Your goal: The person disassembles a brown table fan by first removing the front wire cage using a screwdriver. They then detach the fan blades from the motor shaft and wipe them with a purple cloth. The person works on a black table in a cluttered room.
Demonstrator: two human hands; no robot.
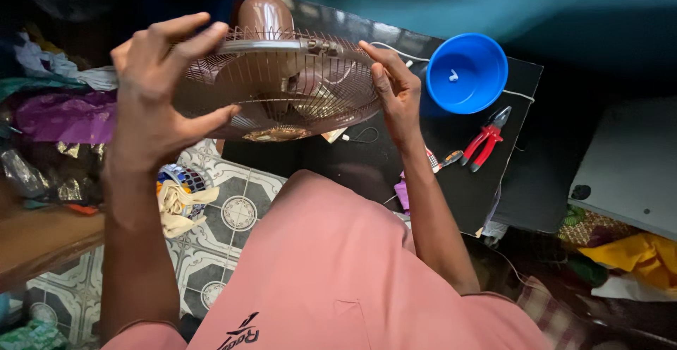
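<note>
A: Brown wire fan [282, 85], grille and blades all one colour, held up in the air between both hands, above a black mat [451, 180]. Grille faces down and toward the wearer; motor housing sticks out at the top, away from the camera.

B: Grip, left side?

A: Left hand [151, 89] on the grille's left rim. Fingers [187, 39] spread and curled over the top edge, thumb pressed under the rim. Closed on the fan, not a fist.

B: Right side?

A: Right hand [395, 89] flat against the right rim, fingers nearly straight and together, tips at the top edge, thumb along the wire. It clamps the fan from the side rather than wrapping it.

B: Blades?

A: Visible through the wires. Whether they turn, cannot tell.

B: Surroundings, nearest first.

A: White cable [395, 50] runs across the mat behind the fan. Blue bowl [467, 73] just right of the right hand, with a small white piece inside. Red pliers [488, 138] below the bowl; screwdriver [446, 159] beside them, near the right forearm. Patterned tile floor [233, 212] lower left. Crumpled cloths [63, 117] at far left, yellow cloth [638, 255] at far right. Wearer's shirt is pink.
</note>
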